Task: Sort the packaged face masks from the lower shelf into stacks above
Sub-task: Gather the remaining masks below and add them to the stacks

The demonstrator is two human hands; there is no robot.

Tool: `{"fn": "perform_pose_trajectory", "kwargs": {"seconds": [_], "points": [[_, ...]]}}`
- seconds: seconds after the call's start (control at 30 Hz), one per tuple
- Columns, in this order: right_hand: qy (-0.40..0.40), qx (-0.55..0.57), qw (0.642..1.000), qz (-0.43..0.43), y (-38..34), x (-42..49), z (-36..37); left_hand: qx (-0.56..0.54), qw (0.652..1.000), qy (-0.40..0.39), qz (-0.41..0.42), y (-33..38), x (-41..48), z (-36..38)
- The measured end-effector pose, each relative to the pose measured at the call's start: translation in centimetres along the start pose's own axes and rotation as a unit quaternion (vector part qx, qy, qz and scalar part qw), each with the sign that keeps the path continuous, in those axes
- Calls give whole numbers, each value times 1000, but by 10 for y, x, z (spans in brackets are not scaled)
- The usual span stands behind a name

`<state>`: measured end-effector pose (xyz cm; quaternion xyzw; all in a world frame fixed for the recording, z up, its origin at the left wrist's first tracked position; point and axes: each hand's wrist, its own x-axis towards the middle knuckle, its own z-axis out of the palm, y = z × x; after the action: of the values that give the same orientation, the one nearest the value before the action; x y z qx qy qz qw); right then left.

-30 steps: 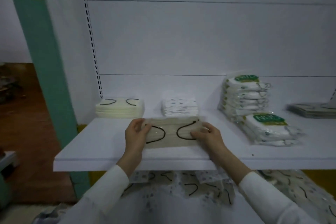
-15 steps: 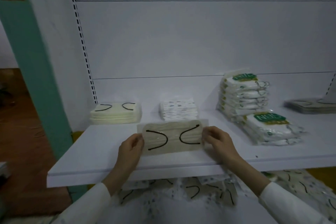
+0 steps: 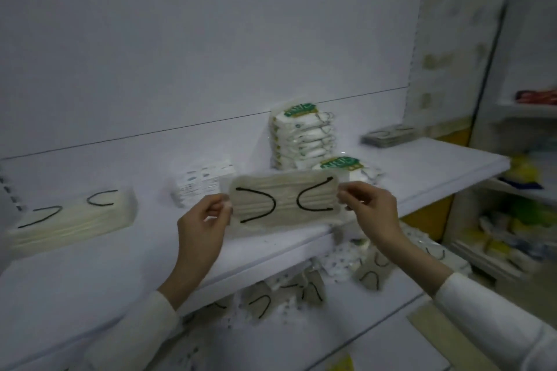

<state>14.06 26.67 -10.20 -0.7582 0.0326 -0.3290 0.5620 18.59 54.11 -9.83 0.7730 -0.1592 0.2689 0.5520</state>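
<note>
A beige packaged mask with black ear loops is held above the front of the upper shelf, its long axis running left to right, face toward the camera, right end slightly higher; the left hand pinches its left edge with curled fingers; the right hand pinches the right edge likewise; a cream stack lies at left; loose masks lie on the lower shelf.

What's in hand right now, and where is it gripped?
One beige packaged mask, pinched at its short ends: left hand on the left edge, right hand on the right edge.
</note>
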Motion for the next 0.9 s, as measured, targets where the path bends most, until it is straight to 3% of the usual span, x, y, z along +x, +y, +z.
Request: {"fn": "perform_pose_trajectory", "kwargs": {"seconds": [0.33,0.5,0.7,0.9], "points": [[139,-125,982,12,41,30,-227,-123,985,-116,46,97,-27,215],[141,-163,976,24,73,66,-315,-100,986,-123,47,128,-39,317],[128,-165,977,39,111,127,-375,-83,991,-99,28,155,-28,409],[92,-125,988,24,154,216,-385,-35,999,-39,11,146,22,480]]}}
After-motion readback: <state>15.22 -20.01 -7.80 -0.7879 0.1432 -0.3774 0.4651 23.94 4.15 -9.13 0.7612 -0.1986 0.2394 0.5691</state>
